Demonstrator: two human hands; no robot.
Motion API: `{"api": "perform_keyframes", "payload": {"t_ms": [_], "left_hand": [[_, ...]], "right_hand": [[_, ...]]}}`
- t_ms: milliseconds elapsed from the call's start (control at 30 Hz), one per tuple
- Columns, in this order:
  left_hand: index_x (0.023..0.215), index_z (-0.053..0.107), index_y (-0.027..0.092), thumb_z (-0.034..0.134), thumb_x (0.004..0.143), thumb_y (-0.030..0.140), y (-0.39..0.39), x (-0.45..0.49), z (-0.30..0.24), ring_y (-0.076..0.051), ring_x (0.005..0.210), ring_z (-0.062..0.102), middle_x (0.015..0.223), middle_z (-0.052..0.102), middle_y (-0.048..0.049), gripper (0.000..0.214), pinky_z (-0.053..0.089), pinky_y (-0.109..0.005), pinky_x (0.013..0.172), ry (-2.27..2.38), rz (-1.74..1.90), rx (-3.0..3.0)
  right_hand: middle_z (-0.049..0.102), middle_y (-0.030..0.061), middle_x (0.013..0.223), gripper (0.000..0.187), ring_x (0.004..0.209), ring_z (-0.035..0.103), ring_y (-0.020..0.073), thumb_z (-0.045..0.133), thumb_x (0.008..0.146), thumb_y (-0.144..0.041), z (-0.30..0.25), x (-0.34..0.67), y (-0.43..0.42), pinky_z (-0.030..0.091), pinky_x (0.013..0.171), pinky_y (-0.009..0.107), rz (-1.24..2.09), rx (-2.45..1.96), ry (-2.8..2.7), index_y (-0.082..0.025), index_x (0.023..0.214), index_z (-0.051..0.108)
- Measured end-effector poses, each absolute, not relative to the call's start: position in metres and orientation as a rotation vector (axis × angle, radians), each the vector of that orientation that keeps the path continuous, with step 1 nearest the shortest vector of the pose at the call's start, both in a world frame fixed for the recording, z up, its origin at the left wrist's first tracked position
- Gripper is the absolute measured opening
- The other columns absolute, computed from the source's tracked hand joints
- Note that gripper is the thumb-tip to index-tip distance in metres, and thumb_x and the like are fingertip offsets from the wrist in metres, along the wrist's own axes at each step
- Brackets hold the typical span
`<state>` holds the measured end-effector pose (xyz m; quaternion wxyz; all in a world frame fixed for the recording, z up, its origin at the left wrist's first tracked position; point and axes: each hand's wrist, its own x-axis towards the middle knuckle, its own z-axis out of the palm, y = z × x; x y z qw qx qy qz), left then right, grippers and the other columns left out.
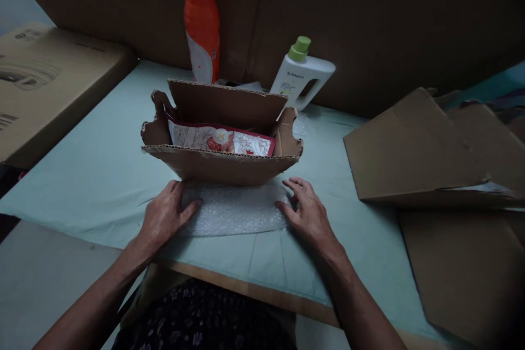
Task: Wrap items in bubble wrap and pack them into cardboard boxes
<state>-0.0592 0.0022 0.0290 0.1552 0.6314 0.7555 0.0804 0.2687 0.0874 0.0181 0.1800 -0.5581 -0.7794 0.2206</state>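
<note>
A strip of bubble wrap (235,210) lies flat on the table in front of an open cardboard box (221,167). At its left end rests my left hand (166,213), thumb over the edge and fingers apart from the thumb. My right hand (305,210) is at the other end, fingers spread and thumb touching the wrap. Neither hand is closed round it. Inside the box stands a white and red printed packet (223,139); its lower part is hidden by the box's front wall.
Behind the box stand an orange bottle (202,27) and a white bottle with a green cap (293,76). A large flat carton (61,82) lies at the left. Folded cardboard boxes (418,153) crowd the right side. A tall cardboard panel (369,22) closes off the back.
</note>
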Motion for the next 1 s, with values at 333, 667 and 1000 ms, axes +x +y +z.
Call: {"api": "perform_keyframes", "payload": {"t_ms": [333,667,1000], "left_hand": [[0.109,0.069,0.015,0.053,0.085,0.033,0.027,-0.051,0.027,-0.031,0.100,0.063,0.104,0.070,-0.0140,0.034,0.050,-0.042,0.090,1.841,0.051,2.094],[0.087,0.060,0.021,0.056,0.076,0.048,0.000,-0.059,0.062,-0.017,0.064,0.053,0.074,0.060,0.0009,0.030,0.042,-0.027,0.060,1.516,0.442,1.520],[0.094,0.068,0.017,0.057,0.078,0.053,0.007,-0.061,0.051,-0.021,0.073,0.062,0.081,0.070,-0.0063,0.041,0.046,-0.032,0.069,1.912,0.729,1.520]], "right_hand": [[0.068,0.0120,0.117,0.010,0.106,0.060,0.0279,0.058,0.082,-0.020,0.029,0.253,0.076,0.044,0.089,0.041,0.679,-1.437,-2.462,-0.019,0.090,0.064],[0.069,0.0012,0.088,0.017,0.077,0.061,0.0177,0.058,0.086,-0.033,0.069,0.284,0.037,0.043,0.071,0.028,1.128,-1.372,-2.150,-0.022,0.098,0.063],[0.072,0.0055,0.081,0.021,0.071,0.063,0.0210,0.054,0.084,-0.032,0.033,0.278,0.022,0.040,0.066,0.029,0.896,-1.599,-2.351,-0.021,0.095,0.067]]}}
